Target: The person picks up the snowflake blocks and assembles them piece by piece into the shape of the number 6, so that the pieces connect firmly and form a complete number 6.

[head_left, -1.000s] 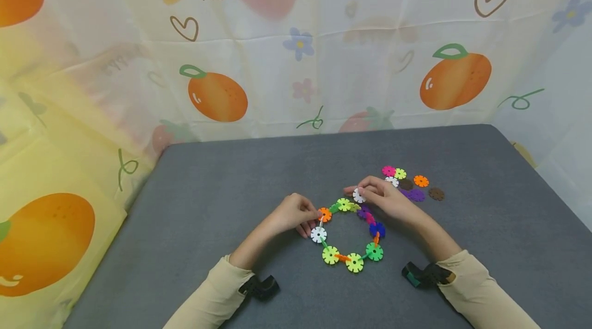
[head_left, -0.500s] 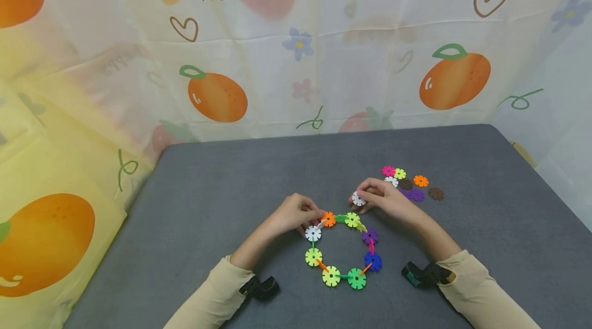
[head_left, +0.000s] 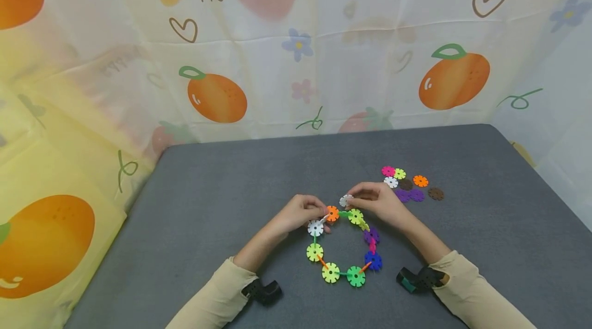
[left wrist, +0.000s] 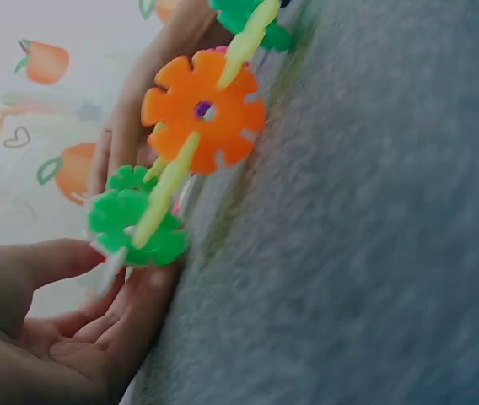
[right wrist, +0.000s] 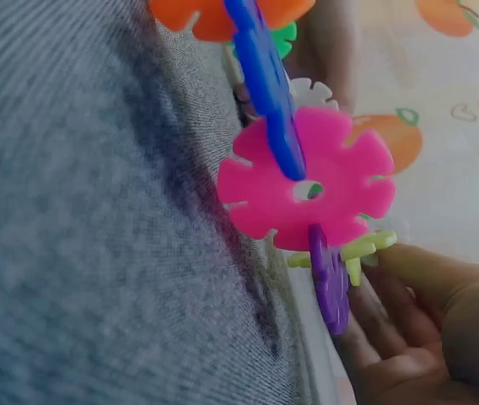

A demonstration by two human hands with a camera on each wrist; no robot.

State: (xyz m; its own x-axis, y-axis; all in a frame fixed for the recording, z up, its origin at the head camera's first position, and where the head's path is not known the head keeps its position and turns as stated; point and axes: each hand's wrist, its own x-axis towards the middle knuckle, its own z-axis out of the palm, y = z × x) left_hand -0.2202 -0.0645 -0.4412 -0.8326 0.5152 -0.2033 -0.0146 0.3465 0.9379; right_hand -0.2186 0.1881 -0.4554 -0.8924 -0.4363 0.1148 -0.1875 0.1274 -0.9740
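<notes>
Our L hand (head_left: 302, 212) pinches the ring (head_left: 356, 276) near its orange disc (head_left: 333, 214); our R hand (head_left: 376, 202) pinches a white disc (head_left: 345, 200) by the ring's far edge. Pcs. prob. light, stiff, bit slick; we'd hold rims, w/ slots clear.

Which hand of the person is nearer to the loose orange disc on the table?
The right hand: it pinches a white disc, to the left of the loose orange disc and slightly nearer the person. The left hand is farther left, holding the ring of discs.
</notes>
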